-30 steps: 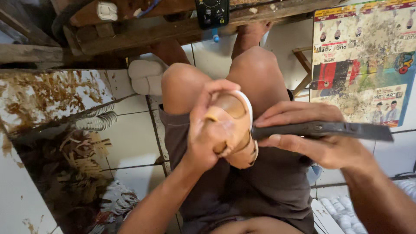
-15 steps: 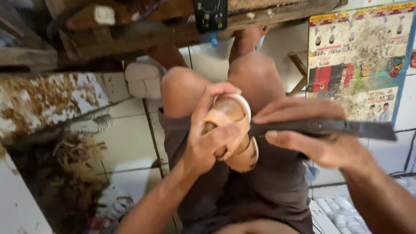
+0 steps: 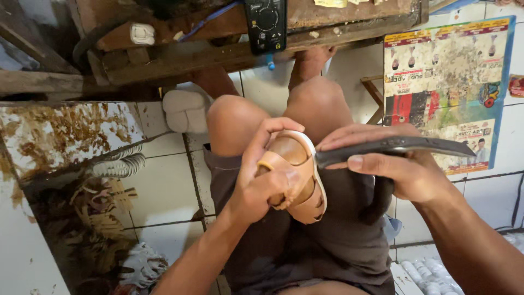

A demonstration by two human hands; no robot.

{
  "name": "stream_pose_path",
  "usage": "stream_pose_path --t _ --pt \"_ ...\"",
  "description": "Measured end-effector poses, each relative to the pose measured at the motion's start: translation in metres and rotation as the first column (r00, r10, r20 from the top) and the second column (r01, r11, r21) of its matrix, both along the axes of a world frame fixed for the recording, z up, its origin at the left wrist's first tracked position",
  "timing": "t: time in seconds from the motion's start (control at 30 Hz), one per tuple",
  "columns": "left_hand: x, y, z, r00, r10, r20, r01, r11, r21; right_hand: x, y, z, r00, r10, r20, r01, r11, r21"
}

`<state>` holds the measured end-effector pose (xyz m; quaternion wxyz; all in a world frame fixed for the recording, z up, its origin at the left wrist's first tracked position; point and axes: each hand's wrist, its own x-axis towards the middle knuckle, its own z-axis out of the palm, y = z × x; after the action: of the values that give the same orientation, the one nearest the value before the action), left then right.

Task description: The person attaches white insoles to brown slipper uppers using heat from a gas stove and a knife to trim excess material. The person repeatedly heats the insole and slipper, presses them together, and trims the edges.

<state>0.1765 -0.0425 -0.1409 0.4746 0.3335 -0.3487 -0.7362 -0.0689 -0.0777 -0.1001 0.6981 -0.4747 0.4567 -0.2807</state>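
While the left hand clasps a tan sandal over the lap, the right hand grips a dark knife.
Blade tip meets the sandal's rim (white-edged); beyond, a wooden bench and poster.

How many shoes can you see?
1: a tan sandal held in the left hand over the lap, beside the knife in the right hand. Others may be hidden.

black multimeter | wooden bench | colourful poster | white tiled floor
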Motion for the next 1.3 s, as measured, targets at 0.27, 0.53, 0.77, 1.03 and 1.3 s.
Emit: stream_pose_path --t 0.27,0.53,0.77,1.03,1.3 --pt "0.007 -0.003 -0.006 0.991 -0.110 0.083 0.114 0.992 -0.047 0.007 -0.029 0.019 0.842 0.306 -0.445 -0.460 0.839 -0.292" --pt "-0.007 0.023 0.059 0.978 -0.202 -0.054 0.203 0.979 0.024 -0.100 0.007 -0.083 0.920 -0.270 -0.285 0.291 0.956 0.033" --pt "-0.053 0.039 0.078 0.981 0.052 0.185 0.001 0.961 -0.277 -0.195 0.057 -0.231 0.469 -0.558 -0.685 0.174 0.818 -0.548" --pt "-0.082 0.040 0.066 0.961 0.063 0.268 0.047 0.922 -0.383 -0.102 0.087 -0.094 0.867 -0.488 -0.100 0.374 0.771 -0.515" --pt "-0.090 0.043 0.080 0.976 -0.076 0.205 0.144 0.928 -0.344 -0.020 0.120 0.038 0.901 -0.405 -0.156 0.076 0.500 -0.863"
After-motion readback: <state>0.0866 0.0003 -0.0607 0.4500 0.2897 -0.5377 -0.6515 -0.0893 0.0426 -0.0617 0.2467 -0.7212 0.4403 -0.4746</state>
